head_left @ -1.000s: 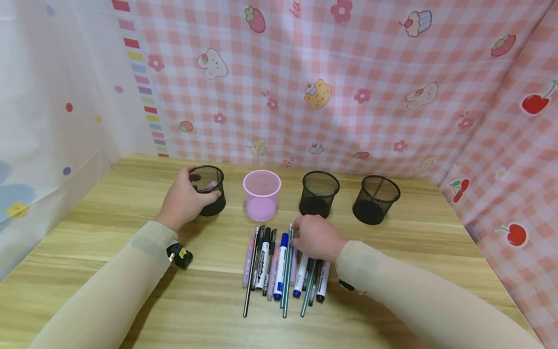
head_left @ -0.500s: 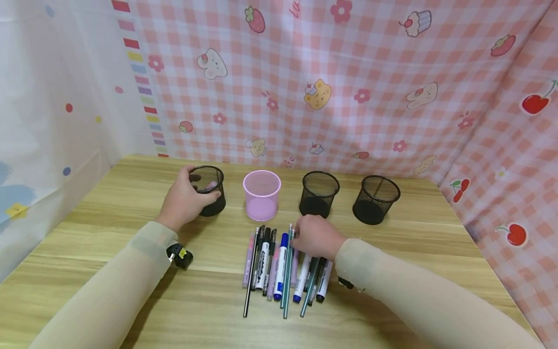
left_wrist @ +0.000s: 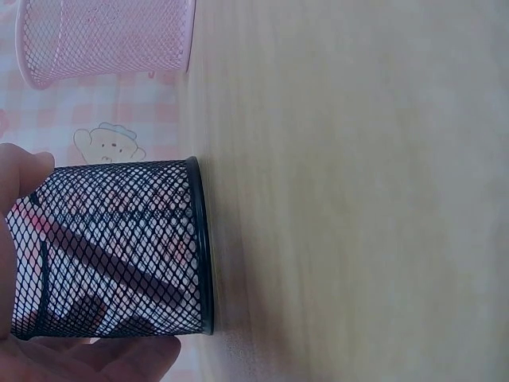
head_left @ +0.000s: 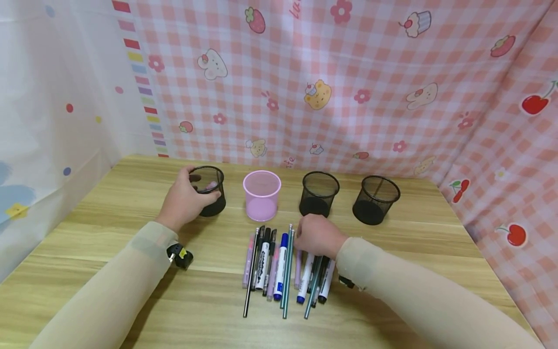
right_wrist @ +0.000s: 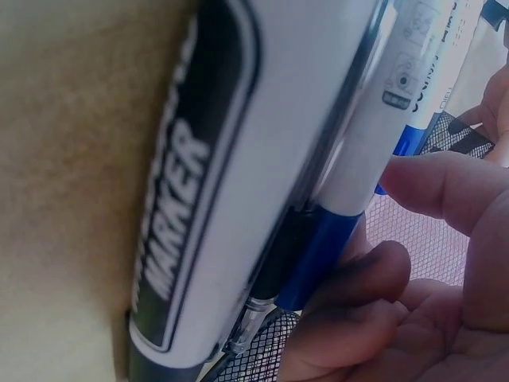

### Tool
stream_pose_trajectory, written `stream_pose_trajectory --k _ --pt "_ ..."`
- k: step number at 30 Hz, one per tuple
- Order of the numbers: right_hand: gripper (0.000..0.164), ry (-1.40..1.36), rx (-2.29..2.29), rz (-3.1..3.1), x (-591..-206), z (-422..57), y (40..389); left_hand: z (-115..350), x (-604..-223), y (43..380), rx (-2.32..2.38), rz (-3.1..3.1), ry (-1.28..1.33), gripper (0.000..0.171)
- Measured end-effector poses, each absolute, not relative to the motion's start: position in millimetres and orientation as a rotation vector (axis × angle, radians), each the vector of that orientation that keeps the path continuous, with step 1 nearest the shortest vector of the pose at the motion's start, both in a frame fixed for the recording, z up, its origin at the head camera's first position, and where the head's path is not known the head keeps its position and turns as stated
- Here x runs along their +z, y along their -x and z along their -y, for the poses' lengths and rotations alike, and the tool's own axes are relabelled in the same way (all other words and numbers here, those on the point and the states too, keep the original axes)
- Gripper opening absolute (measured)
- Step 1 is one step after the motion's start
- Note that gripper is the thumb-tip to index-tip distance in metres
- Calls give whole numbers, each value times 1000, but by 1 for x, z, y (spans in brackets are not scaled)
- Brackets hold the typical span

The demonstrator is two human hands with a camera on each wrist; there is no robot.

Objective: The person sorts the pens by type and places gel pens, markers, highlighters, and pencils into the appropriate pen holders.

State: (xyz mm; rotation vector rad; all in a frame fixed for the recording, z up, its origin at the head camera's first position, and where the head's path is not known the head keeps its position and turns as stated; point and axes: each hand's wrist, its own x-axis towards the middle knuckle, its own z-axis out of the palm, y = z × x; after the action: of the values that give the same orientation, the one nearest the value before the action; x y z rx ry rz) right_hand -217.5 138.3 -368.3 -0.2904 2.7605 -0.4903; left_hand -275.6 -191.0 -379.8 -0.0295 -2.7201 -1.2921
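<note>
Clamped w/ left hand [head_left: 180, 201] on the leftmost round black wire-mesh cup [head_left: 213, 207]; leaning inside, seen thru the mesh, a slim dark pen w/ pinkish end [left_wrist: 119, 269]. Bent over the row w/ right hand [head_left: 320, 236], fingers curled beside a white plastic marker w/ blue cap [right_wrist: 358, 159]; can't tell if pinching. Prob. at the picking-out step. Calls next, likely, for a clean pinch on one pen w/o dragging neighbours, + a steady cup. Lying side by side on the wood-grain tabletop [head_left: 209, 310], nearer than the cups: slim teal pencils [head_left: 286, 286], black pencil [head_left: 249, 291], pale-purple pens [head_left: 247, 266], etc. Standing behind, l. to r.: round pink mesh cup [head_left: 262, 203], middle black mesh cup [head_left: 315, 206], far-right black mesh cup [head_left: 368, 212]. Hung at back: pink-and-white checked cloth [head_left: 279, 63].
</note>
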Motion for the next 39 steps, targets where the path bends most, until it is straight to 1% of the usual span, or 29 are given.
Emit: stream_pose_trajectory --k 10,18,23,28,34,39 --pt "16 265 -455 -2755 -368 -135 216 192 -380 276 -1301 2718 19 103" --pt "18 275 -422 -2770 -369 -134 217 192 -381 276 -1296 2717 18 103" --pt "16 247 -505 -2753 -369 -135 218 192 -381 276 -1295 2717 21 103" --pt "9 237 -642 -2756 -367 -137 219 191 -380 275 -1287 2719 21 102" --pt "17 228 -851 -2739 -364 -139 221 191 -380 275 -1288 2718 21 102" --pt "24 309 -1065 -2715 -358 -140 221 191 -380 275 -1293 2716 19 100"
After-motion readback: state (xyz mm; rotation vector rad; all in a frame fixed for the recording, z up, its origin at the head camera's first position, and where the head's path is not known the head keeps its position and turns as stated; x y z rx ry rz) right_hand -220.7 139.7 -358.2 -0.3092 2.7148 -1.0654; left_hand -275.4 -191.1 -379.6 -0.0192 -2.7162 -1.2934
